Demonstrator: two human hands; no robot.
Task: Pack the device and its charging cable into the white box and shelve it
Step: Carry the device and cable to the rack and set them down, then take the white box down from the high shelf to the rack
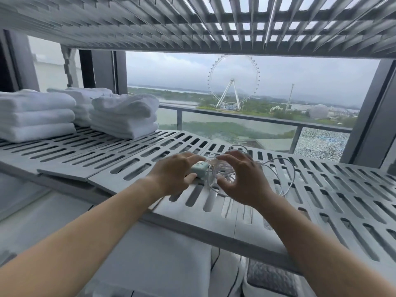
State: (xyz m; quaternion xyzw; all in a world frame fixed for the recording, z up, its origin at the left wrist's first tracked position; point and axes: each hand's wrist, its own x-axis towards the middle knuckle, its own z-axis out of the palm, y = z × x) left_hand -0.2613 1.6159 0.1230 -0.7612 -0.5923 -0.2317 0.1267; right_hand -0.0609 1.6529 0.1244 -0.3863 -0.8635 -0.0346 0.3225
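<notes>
Left hand (174, 173) gripping the small green device (199, 168) on the slatted grey shelf (321, 189), right hand (240, 179) open, fingers curled over the tangled white cable (287, 174), folded towels (122, 116) far left

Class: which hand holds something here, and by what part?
The left hand grips the small green device by its left end. The right hand hovers open over the white cable.

Three stacks of folded white towels (120, 116) sit far left on a grey slotted shelf (334, 189). A second slotted shelf (192, 20) spans overhead. Beyond the window, a Ferris wheel (234, 81) rises behind a glass balcony railing (235, 123).
</notes>
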